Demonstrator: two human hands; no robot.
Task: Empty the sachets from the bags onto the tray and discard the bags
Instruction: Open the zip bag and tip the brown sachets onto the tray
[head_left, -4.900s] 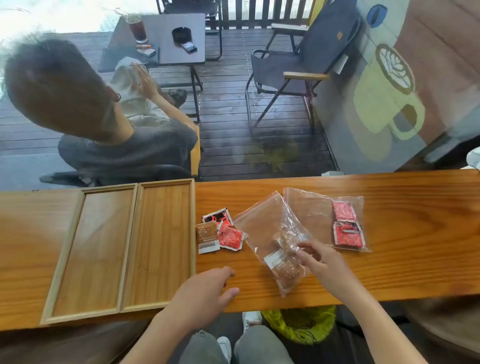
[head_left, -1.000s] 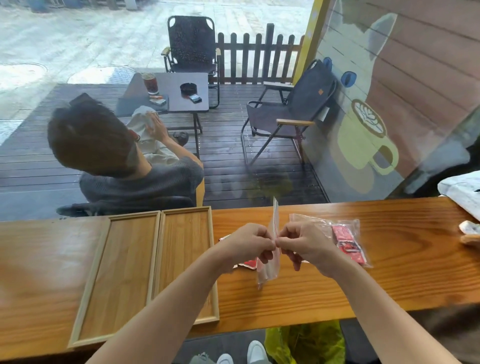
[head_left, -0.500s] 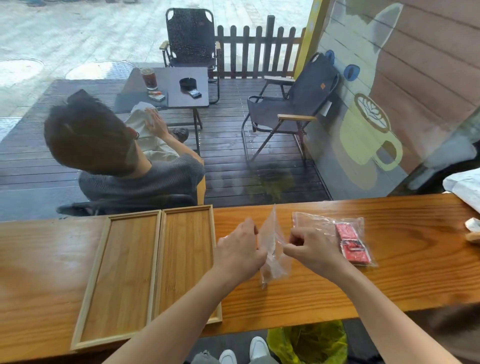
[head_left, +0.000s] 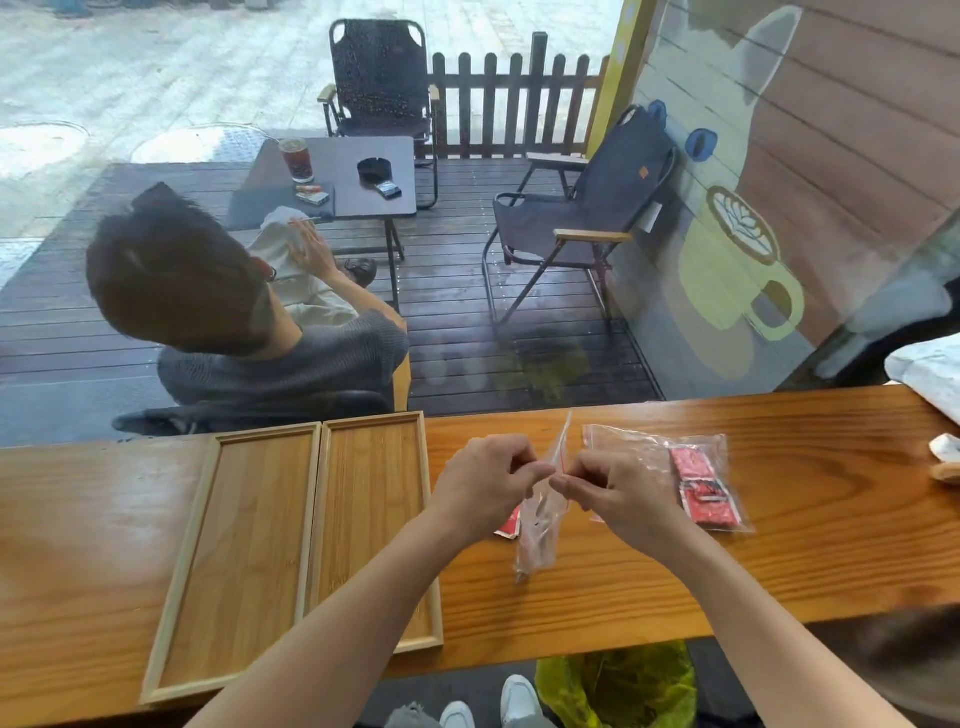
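A clear zip bag hangs upright above the wooden counter, pinched at its top from both sides. My left hand grips its left side and my right hand its right side. Brown sachets show faintly in its lower part. A second clear bag with red sachets lies flat to the right. A red sachet corner peeks out under my left hand; other loose ones are hidden. Two shallow wooden trays sit side by side at left, the near one and the far one.
A yellow-green bin bag is on the floor below the counter's front edge, by my shoes. A white cloth and a small object lie at the counter's right end. Behind glass, a seated person, chairs and a table.
The bag has been lifted off the counter and held upright between both hands. In the last half second my fingers closed together again at its top edge.
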